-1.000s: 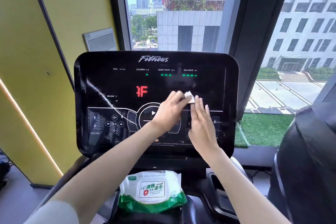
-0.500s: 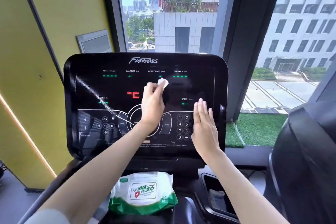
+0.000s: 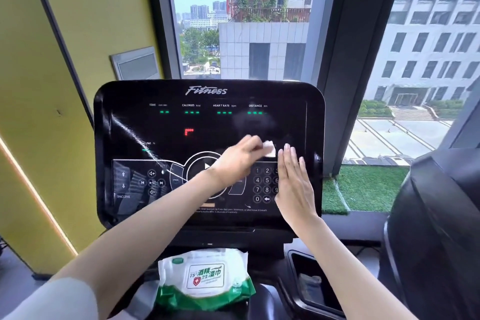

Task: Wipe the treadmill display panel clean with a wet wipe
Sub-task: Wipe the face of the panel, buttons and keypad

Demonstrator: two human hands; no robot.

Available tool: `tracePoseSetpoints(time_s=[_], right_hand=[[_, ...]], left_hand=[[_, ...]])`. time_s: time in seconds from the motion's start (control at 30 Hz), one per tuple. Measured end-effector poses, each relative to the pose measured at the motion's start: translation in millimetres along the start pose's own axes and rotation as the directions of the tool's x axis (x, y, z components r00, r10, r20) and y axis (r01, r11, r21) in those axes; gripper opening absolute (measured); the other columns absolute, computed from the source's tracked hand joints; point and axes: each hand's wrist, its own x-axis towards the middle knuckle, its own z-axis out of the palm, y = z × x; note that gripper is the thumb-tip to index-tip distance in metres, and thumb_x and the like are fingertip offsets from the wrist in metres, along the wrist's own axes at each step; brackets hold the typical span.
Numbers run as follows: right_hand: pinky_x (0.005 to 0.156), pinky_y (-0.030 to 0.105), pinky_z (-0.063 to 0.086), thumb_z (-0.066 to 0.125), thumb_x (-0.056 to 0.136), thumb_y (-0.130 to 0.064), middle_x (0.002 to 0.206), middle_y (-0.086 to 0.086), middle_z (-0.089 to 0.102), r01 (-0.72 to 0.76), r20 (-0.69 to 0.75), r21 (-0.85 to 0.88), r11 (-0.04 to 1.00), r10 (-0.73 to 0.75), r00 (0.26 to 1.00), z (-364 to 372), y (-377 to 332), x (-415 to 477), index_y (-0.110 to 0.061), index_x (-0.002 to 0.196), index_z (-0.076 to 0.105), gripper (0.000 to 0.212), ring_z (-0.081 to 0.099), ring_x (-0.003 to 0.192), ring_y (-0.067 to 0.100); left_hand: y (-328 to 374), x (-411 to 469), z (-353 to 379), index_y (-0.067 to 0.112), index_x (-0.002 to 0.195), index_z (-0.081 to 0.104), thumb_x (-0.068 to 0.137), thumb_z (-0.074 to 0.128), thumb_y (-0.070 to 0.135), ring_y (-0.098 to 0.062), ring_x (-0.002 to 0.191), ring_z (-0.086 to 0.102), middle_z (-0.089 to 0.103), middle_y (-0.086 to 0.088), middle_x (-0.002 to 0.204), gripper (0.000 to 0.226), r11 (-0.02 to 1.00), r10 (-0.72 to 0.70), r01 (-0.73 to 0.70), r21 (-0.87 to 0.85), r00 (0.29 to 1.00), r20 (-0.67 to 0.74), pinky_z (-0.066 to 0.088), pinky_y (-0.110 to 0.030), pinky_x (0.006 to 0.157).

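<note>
While my left hand (image 3: 240, 161) pinches the folded wet wipe (image 3: 269, 148) between fingertips and thumb against the right-centre of the display panel (image 3: 161, 127), my right hand (image 3: 294, 184) lies flat and released, palm on the glass over the right column of the number keypad (image 3: 262, 184), gripping nothing. To do this stroke well I think I should press with the flat of the wipe, not its corner, and work in overlapping rows, light enough over the touch keys that nothing gets triggered. The pale streak (image 3: 135, 135) running diagonally down the left half looks like the part still needing attention, though it may be only a reflection. The wipe sits just beside my right fingertips, so that hand blocks the way rightward; I would lift it clear to reach the panel's right edge. Leftward and upward the glass is open as far as the rounded rim. The wipes packet (image 3: 205, 279) rests below the console, well apart from my strokes.
</note>
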Motion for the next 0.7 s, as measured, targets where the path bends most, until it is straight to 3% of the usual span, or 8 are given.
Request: tracePoseSetpoints(time_s=[0.13,0.23,0.3,0.43,0.5,0.6,0.63,0.7], right_hand=[[0.116,0.035,0.004,0.059,0.061,0.015,0.155,0.018,0.012,-0.09,-0.046,0.049,0.995,0.092,0.995,9,-3,-19,0.003,0.146,0.014,0.097,0.008,0.144,0.025],[0.114,0.037,0.011,0.06,0.054,0.017,0.151,0.02,0.024,-0.084,-0.042,0.062,0.995,0.086,0.995,17,-7,-38,0.005,0.142,0.029,0.093,0.021,0.141,0.027],[0.113,0.037,0.014,0.062,0.051,0.018,0.148,0.022,0.03,-0.078,-0.045,0.068,0.995,0.081,0.996,19,-7,-44,0.006,0.139,0.034,0.093,0.027,0.138,0.029],[0.113,0.035,0.012,0.061,0.048,0.021,0.146,0.023,0.033,-0.129,-0.053,0.085,0.988,0.134,0.99,18,-7,-50,0.007,0.138,0.035,0.094,0.031,0.136,0.031],[0.113,0.035,0.012,0.062,0.048,0.021,0.145,0.023,0.034,-0.143,-0.048,0.086,0.986,0.147,0.988,17,-9,-52,0.007,0.137,0.038,0.092,0.031,0.136,0.03],[0.113,0.036,0.013,0.062,0.048,0.02,0.144,0.024,0.036,-0.152,-0.047,0.08,0.985,0.156,0.987,17,-10,-55,0.008,0.134,0.041,0.089,0.034,0.135,0.031],[0.113,0.035,0.012,0.062,0.048,0.02,0.144,0.024,0.036,-0.158,-0.047,0.077,0.985,0.161,0.986,17,-10,-56,0.008,0.134,0.041,0.089,0.034,0.134,0.032],[0.113,0.035,0.012,0.062,0.049,0.02,0.144,0.024,0.036,-0.171,-0.041,0.072,0.983,0.175,0.984,17,-11,-59,0.008,0.135,0.041,0.09,0.033,0.135,0.032]], left_hand=[[3,19,-2,0.011,0.113,0.062,0.078,0.058,-0.013,-0.024,0.079,0.048,0.05,-0.007,0.092,0.043,0.902,-0.429,0.387,-0.19,0.847,-0.313,0.051,-0.038,0.058],[23,17,9,0.01,0.117,0.054,0.065,0.056,-0.017,-0.023,0.084,0.041,0.039,-0.001,0.097,0.059,0.997,-0.072,0.07,-0.041,0.996,-0.049,0.05,-0.037,0.045],[12,21,5,0.013,0.118,0.051,0.058,0.059,-0.018,-0.021,0.089,0.038,0.035,0.001,0.099,0.067,0.992,0.126,-0.127,0.0,0.988,0.093,0.05,-0.036,0.044],[4,42,1,0.016,0.116,0.053,0.068,0.052,-0.02,-0.022,0.082,0.042,0.044,-0.006,0.094,0.06,0.955,-0.283,0.265,-0.135,0.949,-0.142,0.051,-0.042,0.054],[18,41,9,0.013,0.119,0.052,0.064,0.054,-0.02,-0.021,0.083,0.037,0.048,-0.009,0.094,0.064,0.979,-0.189,0.181,-0.093,0.978,-0.084,0.051,-0.041,0.05],[26,36,9,0.01,0.119,0.055,0.058,0.062,-0.017,-0.019,0.088,0.037,0.05,-0.009,0.099,0.067,0.976,0.215,-0.215,-0.019,0.962,0.165,0.052,-0.036,0.048],[19,42,7,0.01,0.119,0.057,0.059,0.062,-0.017,-0.019,0.089,0.038,0.051,-0.009,0.099,0.066,0.982,0.189,-0.189,-0.015,0.971,0.149,0.052,-0.036,0.048],[12,55,4,0.01,0.116,0.058,0.064,0.057,-0.019,-0.02,0.086,0.039,0.049,-0.01,0.095,0.06,0.994,-0.084,0.083,-0.067,0.996,-0.014,0.052,-0.039,0.049]])
